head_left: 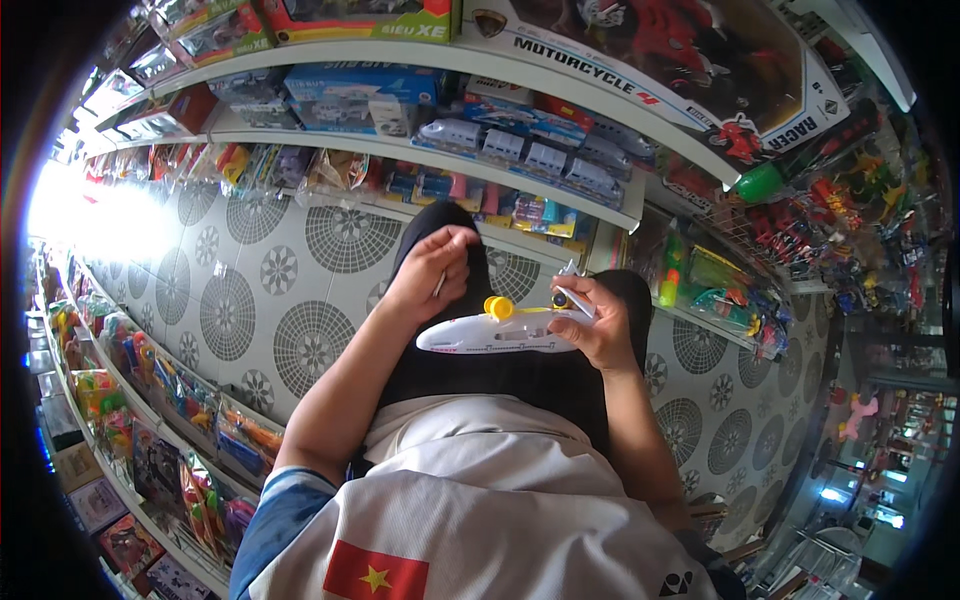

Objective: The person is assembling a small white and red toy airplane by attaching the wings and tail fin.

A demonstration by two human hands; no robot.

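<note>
A white toy airplane (480, 336) lies level above my lap, its nose to the left. Yellow round parts (498, 307) stick up from its far side, and small lettering runs along the body. Fingers and thumb of my right hand (597, 325) are closed around its tail end, where a grey fin rises between them. My left hand (436, 272) is curled closed over my left knee, apart from the airplane. A short, thin, pale piece pokes out below its fingers; what it is cannot be made out.
Ahead, white shelves (410, 150) hold boxed toy vehicles, toy trains (545, 155) and a large motorcycle box (680, 60). Bagged toys line the shelf (150, 390) at left. Packaged toys (850, 215) hang at right. Patterned floor tiles (230, 310) lie below.
</note>
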